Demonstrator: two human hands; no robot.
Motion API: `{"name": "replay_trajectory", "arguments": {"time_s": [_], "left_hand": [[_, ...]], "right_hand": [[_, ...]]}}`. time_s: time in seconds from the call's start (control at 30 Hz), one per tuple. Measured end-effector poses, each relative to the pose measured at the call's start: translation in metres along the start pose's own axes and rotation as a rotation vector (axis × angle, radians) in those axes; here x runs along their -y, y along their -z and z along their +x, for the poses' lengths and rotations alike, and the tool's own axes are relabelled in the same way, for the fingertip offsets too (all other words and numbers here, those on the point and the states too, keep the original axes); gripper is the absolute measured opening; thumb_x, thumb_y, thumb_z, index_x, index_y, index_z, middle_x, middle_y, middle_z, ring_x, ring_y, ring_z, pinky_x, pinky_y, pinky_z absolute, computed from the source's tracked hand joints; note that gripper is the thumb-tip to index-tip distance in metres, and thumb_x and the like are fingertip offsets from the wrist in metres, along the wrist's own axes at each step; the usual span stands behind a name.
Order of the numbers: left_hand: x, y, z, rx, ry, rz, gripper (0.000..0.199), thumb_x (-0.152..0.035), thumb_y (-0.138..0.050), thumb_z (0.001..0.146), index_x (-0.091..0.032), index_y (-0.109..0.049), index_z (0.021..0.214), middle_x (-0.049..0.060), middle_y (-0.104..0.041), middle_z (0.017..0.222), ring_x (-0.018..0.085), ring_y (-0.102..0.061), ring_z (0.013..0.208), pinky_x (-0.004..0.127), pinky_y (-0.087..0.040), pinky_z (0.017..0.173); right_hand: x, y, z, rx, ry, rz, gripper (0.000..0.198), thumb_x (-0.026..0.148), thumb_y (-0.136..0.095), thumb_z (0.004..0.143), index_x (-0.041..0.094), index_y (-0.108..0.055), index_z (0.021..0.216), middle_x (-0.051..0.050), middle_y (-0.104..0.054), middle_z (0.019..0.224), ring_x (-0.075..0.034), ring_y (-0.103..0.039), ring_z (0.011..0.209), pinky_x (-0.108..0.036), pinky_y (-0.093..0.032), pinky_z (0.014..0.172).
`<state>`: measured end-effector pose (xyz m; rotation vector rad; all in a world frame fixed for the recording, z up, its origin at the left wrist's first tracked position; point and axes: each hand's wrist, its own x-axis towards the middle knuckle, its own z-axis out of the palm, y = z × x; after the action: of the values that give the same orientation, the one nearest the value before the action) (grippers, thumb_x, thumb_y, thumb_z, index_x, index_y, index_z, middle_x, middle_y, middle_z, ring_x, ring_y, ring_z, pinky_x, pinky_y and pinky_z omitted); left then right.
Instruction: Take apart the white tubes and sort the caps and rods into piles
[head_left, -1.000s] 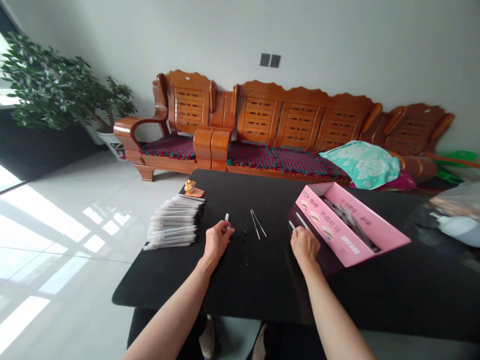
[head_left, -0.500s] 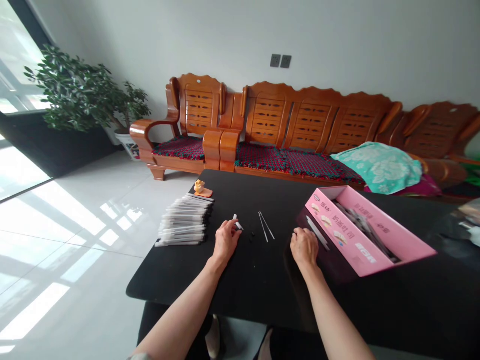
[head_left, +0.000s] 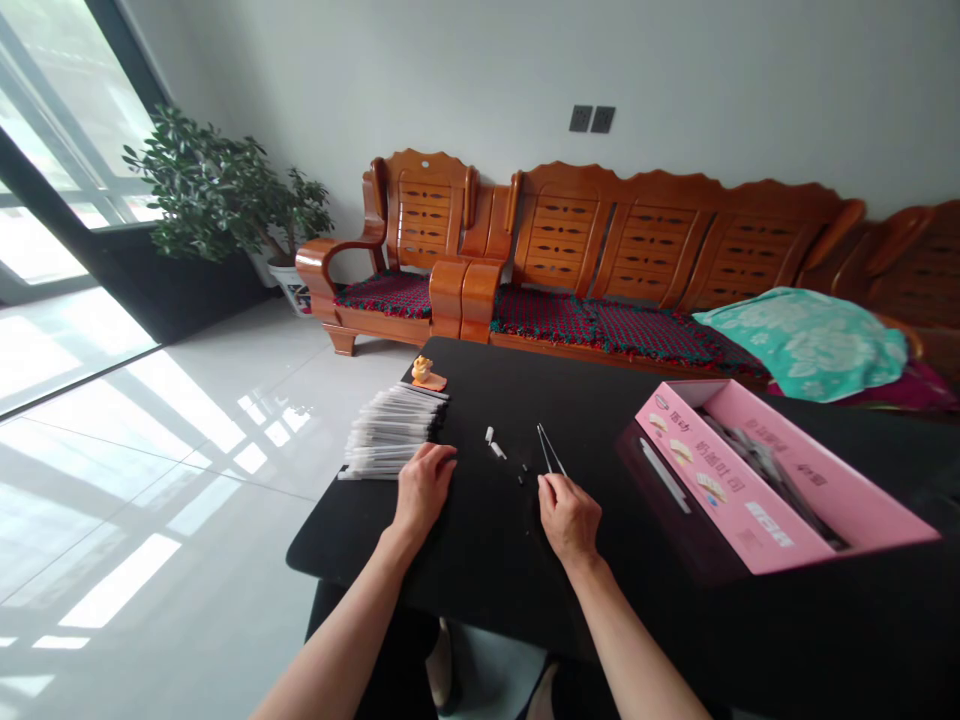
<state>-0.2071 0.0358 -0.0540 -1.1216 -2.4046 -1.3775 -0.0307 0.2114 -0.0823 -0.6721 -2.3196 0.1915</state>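
Note:
My right hand (head_left: 570, 515) pinches the lower end of metal tweezers (head_left: 552, 452), whose two arms stretch away from me over the black table (head_left: 480, 560). My left hand (head_left: 424, 490) rests on the tabletop, its fingers curled together and nothing showing in them. Just beyond it lies a stack of white pens (head_left: 394, 430) with dark ends, side by side. Two small white cylindrical pieces (head_left: 498, 451) lie between my hands. Several tiny black bits (head_left: 522, 480) are scattered near the tweezers.
A pink open box (head_left: 757, 490) holding dark-tipped items stands at the right, with a white pen (head_left: 664, 475) beside it. A small orange figurine (head_left: 424, 372) sits at the far left corner. Wooden seats (head_left: 570, 240) line the wall behind.
My left hand has moved left, away from the white pieces, toward the pen stack. My right hand has shifted left from beside the box and taken hold of the tweezers. The view has turned slightly.

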Motion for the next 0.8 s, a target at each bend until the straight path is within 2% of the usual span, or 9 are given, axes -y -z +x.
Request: {"name": "replay_trajectory", "arguments": {"time_s": [0.1,0.23,0.33,0.43,0.63,0.8], "left_hand": [[0.02,0.028,-0.001,-0.061,0.03,0.181,0.022,-0.025,-0.054,0.089,-0.025,-0.07,0.104,0.004,-0.066,0.1,0.017,-0.061,0.068,0.028,-0.046,0.068],[0.042,0.051,0.002,-0.007,-0.013,0.37,0.031,-0.027,-0.05,0.091,-0.026,-0.066,0.117,0.005,-0.063,0.117,0.022,-0.064,0.088,0.029,-0.048,0.071],[0.049,0.055,0.003,0.045,-0.038,0.448,0.034,-0.027,-0.049,0.091,-0.026,-0.064,0.121,0.006,-0.063,0.116,0.023,-0.063,0.095,0.028,-0.049,0.068],[0.052,0.054,0.003,0.077,-0.042,0.488,0.034,-0.028,-0.046,0.092,-0.028,-0.063,0.122,0.005,-0.062,0.113,0.022,-0.062,0.092,0.026,-0.048,0.065],[0.046,0.057,0.003,0.151,-0.032,0.547,0.027,-0.027,-0.043,0.094,-0.026,-0.064,0.112,0.005,-0.059,0.117,0.02,-0.06,0.094,0.026,-0.045,0.064],[0.042,0.059,0.003,0.188,-0.047,0.569,0.027,-0.024,-0.045,0.093,-0.026,-0.059,0.116,0.005,-0.06,0.11,0.022,-0.059,0.095,0.028,-0.044,0.065]], "right_hand": [[-0.001,-0.001,0.001,-0.004,-0.003,-0.009,0.033,0.029,-0.041,0.098,0.017,-0.066,0.082,-0.006,-0.069,0.075,-0.016,-0.062,0.068,-0.025,-0.037,0.067],[0.0,-0.001,0.0,-0.012,-0.007,-0.012,0.032,0.029,-0.041,0.098,0.017,-0.066,0.082,-0.006,-0.069,0.076,-0.016,-0.062,0.068,-0.025,-0.036,0.066],[0.0,-0.001,0.0,-0.016,-0.007,-0.017,0.031,0.028,-0.042,0.098,0.017,-0.065,0.081,-0.006,-0.069,0.075,-0.015,-0.062,0.068,-0.025,-0.036,0.066],[-0.001,-0.001,0.0,-0.027,0.001,-0.024,0.031,0.028,-0.042,0.098,0.017,-0.065,0.08,-0.005,-0.068,0.074,-0.015,-0.062,0.067,-0.024,-0.036,0.065],[-0.002,-0.004,0.0,-0.086,0.027,-0.025,0.029,0.026,-0.045,0.097,0.018,-0.063,0.076,-0.003,-0.067,0.07,-0.013,-0.06,0.062,-0.024,-0.034,0.063],[-0.001,-0.003,0.001,-0.094,0.028,-0.024,0.028,0.026,-0.046,0.096,0.018,-0.063,0.076,-0.003,-0.067,0.069,-0.013,-0.059,0.062,-0.024,-0.034,0.062]]}}
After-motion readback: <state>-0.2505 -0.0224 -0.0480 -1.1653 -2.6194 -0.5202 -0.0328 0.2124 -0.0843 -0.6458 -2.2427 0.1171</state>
